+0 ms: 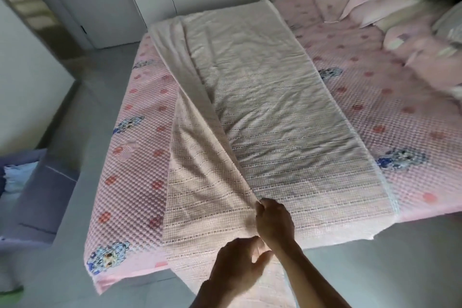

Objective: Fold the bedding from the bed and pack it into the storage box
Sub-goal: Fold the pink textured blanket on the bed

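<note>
At the near edge of the bed, the left hand [240, 265] pinches the hem of the beige blanket [270, 107] with its fingers curled round the cloth. Just beyond and touching it, the right hand [273, 222] grips the same blanket at the end of a raised fold, fingers closed over the fabric. Both hands sit at the blanket's near end, slightly left of its middle, and part of the cloth hangs over the bed edge beneath the wrists.

From the right hand a ridge of lifted fabric runs away toward the far left corner, with one layer sloping down to the left. The rest of the blanket lies flat as a long strip across the pink patterned sheet [375, 107], reaching the far side of the bed. Off to the left, on the floor, stands a purple storage box [45, 182]. Pillows [362, 2] are heaped at the far right.
</note>
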